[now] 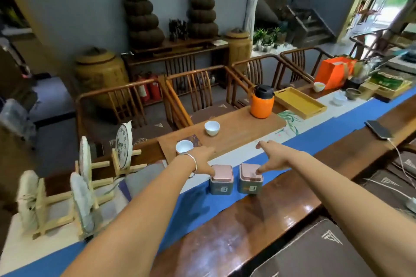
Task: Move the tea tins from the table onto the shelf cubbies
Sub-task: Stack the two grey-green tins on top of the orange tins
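A tea room with a grey wall, dark stacked gourd towers (pixel 141 9) at 12 o'clock and a row of wooden armchairs (pixel 193 92) forms the backdrop to a long wooden table (pixel 258 216) crossed by a blue runner (pixel 193 204). Head view: two grey tea tins with pink lids stand upright on the runner near the centre of the picture, just beside each other but apart. The left tin (pixel 221 179) sits at about 9 o'clock from the right tin (pixel 251 178). The left hand (pixel 203 161), a silver bangle (pixel 192 162) at its wrist, reaches over the left tin, fingers spread wide and straight, one fingertip at the lid's far left edge. The right hand (pixel 273 156) hovers over the right tin, fingers likewise extended and splayed, thumb tip touching the lid; neither hand grips a tin. Beyond the hands, at 12 o'clock, two white cups (pixel 211 128) rest on a wooden board. An orange flask (pixel 262 102) and a yellow tray (pixel 299 102) lie at 1 o'clock. Wrapped tea cakes on wooden stands (pixel 122 144) line the table at 9 o'clock. A phone (pixel 378 129) lies at 3 o'clock.
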